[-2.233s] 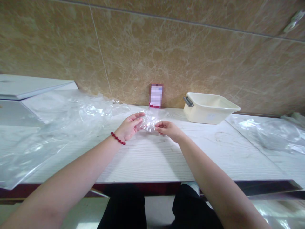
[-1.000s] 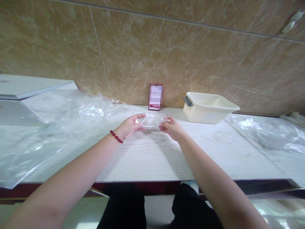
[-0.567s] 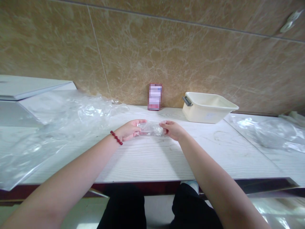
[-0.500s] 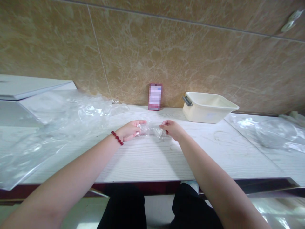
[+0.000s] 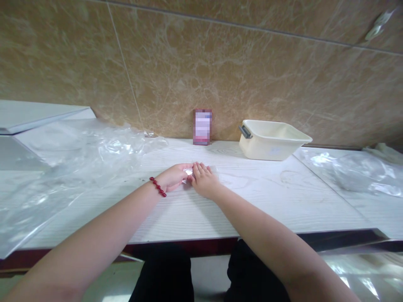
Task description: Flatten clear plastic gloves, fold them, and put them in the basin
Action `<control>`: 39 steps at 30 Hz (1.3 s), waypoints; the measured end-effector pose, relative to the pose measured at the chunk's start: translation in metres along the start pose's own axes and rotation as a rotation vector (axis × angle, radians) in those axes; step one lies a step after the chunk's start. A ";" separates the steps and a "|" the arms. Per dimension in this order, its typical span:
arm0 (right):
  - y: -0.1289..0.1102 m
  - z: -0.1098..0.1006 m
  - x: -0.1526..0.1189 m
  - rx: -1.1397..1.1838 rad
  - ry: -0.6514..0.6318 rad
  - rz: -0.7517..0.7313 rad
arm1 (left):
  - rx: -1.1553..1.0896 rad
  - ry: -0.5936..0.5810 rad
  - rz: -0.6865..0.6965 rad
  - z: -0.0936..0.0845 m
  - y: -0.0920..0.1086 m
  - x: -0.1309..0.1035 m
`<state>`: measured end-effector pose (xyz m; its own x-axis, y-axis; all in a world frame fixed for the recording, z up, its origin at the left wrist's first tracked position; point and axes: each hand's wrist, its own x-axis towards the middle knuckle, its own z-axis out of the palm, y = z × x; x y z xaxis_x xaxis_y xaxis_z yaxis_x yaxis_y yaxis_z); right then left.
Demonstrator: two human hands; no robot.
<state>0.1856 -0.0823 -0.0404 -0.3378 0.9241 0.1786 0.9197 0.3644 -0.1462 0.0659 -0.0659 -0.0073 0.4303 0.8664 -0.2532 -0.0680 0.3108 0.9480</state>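
Note:
A small clear plastic bag [image 5: 189, 171] lies on the white table, mostly covered by my hands. My left hand [image 5: 175, 177] holds its left end between thumb and fingers, and a red bead bracelet circles that wrist. My right hand [image 5: 203, 179] rests flat on the bag with its fingers stretched out, its fingertips close to the left hand. A bit of the plastic shows past the right hand's far side. What the bag contains is hidden.
A phone [image 5: 202, 127] leans upright on the tiled wall. Right of it stands a cream bin [image 5: 267, 144] with a grey handle. Large clear plastic sheets [image 5: 107, 151] cover the left side beside a white box [image 5: 19, 151]. More clear plastic [image 5: 362, 172] lies at the right.
My right hand has moved left, let go of its pinch on the bag's right part and flattened over the bag. My left hand keeps its hold. The view has shifted slightly.

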 end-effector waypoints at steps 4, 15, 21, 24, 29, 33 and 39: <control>0.010 -0.007 -0.003 -0.027 -0.083 0.049 | -0.002 0.048 -0.029 -0.007 -0.002 0.003; 0.036 -0.014 -0.003 0.035 -0.152 0.285 | 0.018 0.044 -0.048 -0.012 0.002 0.001; 0.034 -0.037 0.002 0.673 0.296 0.350 | 0.081 0.215 0.266 -0.019 -0.001 0.007; 0.021 -0.044 0.003 1.373 0.249 0.393 | 0.388 0.306 0.534 -0.019 -0.004 0.007; 0.013 -0.047 0.004 1.994 0.008 0.481 | 0.946 0.026 0.863 -0.004 -0.007 -0.004; 0.022 -0.045 0.006 1.963 -0.167 0.577 | 0.955 -0.277 0.794 0.013 -0.008 -0.015; 0.025 -0.045 0.006 1.828 0.112 0.363 | 0.342 0.085 0.669 0.017 0.001 -0.020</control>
<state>0.2153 -0.0726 0.0010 -0.1167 0.9917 -0.0532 -0.4170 -0.0975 -0.9037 0.0726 -0.0892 0.0021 0.3234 0.8592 0.3963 -0.0015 -0.4184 0.9083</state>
